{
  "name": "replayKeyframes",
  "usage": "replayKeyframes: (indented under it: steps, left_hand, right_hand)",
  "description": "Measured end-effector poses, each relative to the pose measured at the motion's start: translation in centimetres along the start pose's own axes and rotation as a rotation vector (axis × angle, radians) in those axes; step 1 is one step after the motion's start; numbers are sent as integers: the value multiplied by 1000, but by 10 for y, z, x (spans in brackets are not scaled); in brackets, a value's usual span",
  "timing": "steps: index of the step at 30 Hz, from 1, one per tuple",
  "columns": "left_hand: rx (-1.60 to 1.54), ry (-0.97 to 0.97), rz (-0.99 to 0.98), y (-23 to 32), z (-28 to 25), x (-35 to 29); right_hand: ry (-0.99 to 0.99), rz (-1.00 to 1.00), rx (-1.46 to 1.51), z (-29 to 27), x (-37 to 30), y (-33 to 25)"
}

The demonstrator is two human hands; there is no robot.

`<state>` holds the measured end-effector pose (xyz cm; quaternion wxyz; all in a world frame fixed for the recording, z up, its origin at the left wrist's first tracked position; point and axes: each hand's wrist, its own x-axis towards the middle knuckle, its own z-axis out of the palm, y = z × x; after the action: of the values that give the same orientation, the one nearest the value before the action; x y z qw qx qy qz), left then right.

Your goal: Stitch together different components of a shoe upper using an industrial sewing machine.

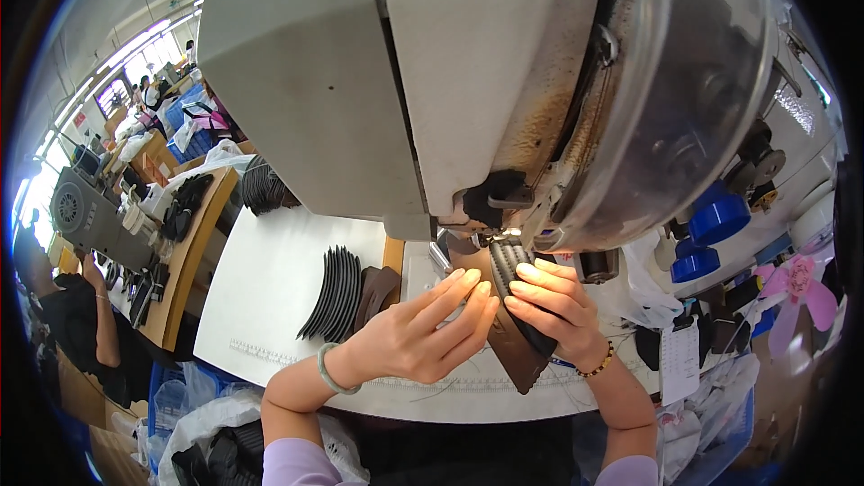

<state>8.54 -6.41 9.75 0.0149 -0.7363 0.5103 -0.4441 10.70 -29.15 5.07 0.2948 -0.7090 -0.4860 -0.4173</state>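
Below the head of a large grey sewing machine (315, 99) lies a brown, pointed, leather-like piece (515, 353). On top of it is a black padded strip with ridges (507, 261), running in under the needle area. My right hand (560, 310) is closed over the black strip, thumb and fingers pressed along its right side. Just left of the strip, my left hand (430, 328) has its fingertips pinched together beside a small metal machine part (439, 256). Whatever those fingertips hold, if anything, cannot be made out. The needle itself is hidden.
Left of my hands, a stack of curved black strips (331, 292) stands beside folded brown pieces (375, 292) on the white table (256, 283). A ruler scale (261, 351) runs along its front. Blue spools (720, 214) and a pink fan (796, 283) are at right; another person (76, 333) sits far left.
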Motion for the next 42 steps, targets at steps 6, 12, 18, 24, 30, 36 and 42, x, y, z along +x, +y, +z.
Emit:
replayKeyframes:
  steps: [6,12,18,24,30,36,42]
  left_hand:
    - [-44,11,-37,-6,3,-2]
    - [-102,38,-86,-6,7,-2]
    - [-130,81,-124,0,8,-3]
    - [-113,69,-111,0,7,-3]
    - [-210,67,-213,2,4,0]
    - [-41,90,-235,4,18,-2]
    - [-78,106,-111,-1,9,-8]
  right_hand:
    - [2,32,11,4,4,1]
    - [31,93,42,8,2,2]
    - [11,42,114,2,0,6]
    - [20,15,71,4,2,5]
    - [21,26,85,4,0,6]
    - [41,24,115,5,6,5]
    - [-24,8,23,-1,11,-15]
